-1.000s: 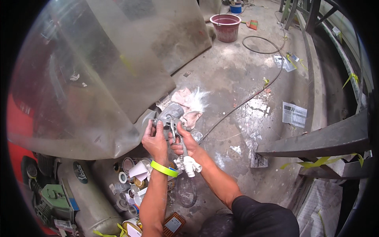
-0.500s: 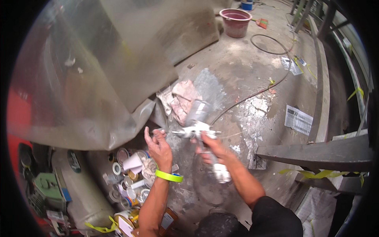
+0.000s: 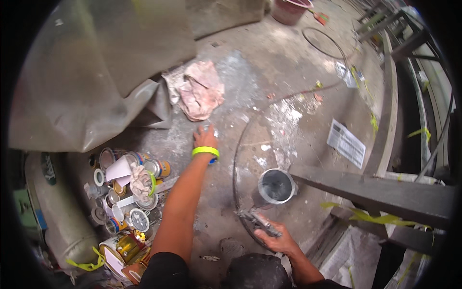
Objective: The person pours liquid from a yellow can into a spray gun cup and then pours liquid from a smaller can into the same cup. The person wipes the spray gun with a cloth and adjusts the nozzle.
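Note:
At the lower right, my right hand [image 3: 281,238] grips a metal spray gun [image 3: 260,221]. Its silver cup [image 3: 276,187] has no lid on, and its grey inside faces up. My left hand [image 3: 205,137] reaches forward low over the floor with its fingers spread. A small pale, shiny thing lies by those fingertips, too unclear to name. Just beyond them is a crumpled pinkish cloth [image 3: 201,91]. A yellow-green band [image 3: 205,152] circles my left wrist.
Paint cans [image 3: 157,168], lids and rags crowd the lower left beside a grey tank [image 3: 60,212]. A dark hose [image 3: 236,168] curves over the floor. Grey metal beams [image 3: 380,192] stand at right, near a printed sheet [image 3: 346,143]. A grey sheet cover [image 3: 96,86] hangs at upper left.
My right hand has brought the spray gun down and nearer to me, and its cup now shows uncovered. My left hand has left the gun's side and stretched toward the floor near the cloth.

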Available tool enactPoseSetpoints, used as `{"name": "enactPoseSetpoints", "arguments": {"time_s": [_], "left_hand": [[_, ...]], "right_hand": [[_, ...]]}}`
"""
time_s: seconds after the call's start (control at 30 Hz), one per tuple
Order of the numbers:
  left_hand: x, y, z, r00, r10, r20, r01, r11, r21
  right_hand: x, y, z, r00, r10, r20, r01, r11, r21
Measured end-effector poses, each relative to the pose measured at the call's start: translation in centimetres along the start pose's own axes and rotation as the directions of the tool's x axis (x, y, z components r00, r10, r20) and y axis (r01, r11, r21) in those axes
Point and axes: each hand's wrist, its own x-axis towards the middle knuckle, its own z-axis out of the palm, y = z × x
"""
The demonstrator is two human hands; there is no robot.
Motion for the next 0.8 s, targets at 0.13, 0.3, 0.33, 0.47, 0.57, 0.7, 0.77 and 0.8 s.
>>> {"name": "enactPoseSetpoints", "arguments": {"time_s": [0.13,0.3,0.33,0.47,0.57,0.7,0.77,0.8], "left_hand": [[-2.6,0.1,-1.0,0.992,0.060,-0.114,-0.063,0.998,-0.025],[-16.9,-0.8,-3.0,0.943,0.265,-0.200,-0.288,0.953,-0.095],[-20.3,-1.1,-1.9,0.948,0.278,-0.157,-0.299,0.945,-0.130],[-31.8,-6.8,5.8,0.978,0.188,-0.095,-0.204,0.955,-0.213],[-35.4,-8.2,6.2,0.982,0.183,-0.038,-0.182,0.983,0.021],[-36.3,-7.7,4.1,0.973,-0.217,-0.079,0.026,0.444,-0.895],[-35.9,-5.6,2.0,0.943,-0.268,-0.196,-0.190,0.050,-0.981],[-36.4,-3.5,-0.9,0.947,-0.182,-0.264,-0.253,0.079,-0.964]], "right_hand": [[-1.7,2.0,1.8,0.962,-0.270,0.027,0.271,0.946,-0.177],[-1.9,-0.2,2.2,0.953,-0.232,0.193,0.263,0.952,-0.155],[-2.2,-0.6,2.1,0.953,-0.235,0.193,0.267,0.950,-0.162],[-2.4,-1.6,2.8,0.932,-0.267,0.244,0.296,0.951,-0.090],[-3.0,0.7,4.4,0.943,-0.225,0.245,0.215,0.974,0.066],[-2.5,0.0,5.2,0.875,0.105,0.473,-0.369,0.779,0.508],[-0.6,-0.3,5.6,0.868,0.161,0.469,-0.480,0.512,0.713],[0.3,0.6,5.1,0.857,0.112,0.503,-0.509,0.343,0.790]]}}
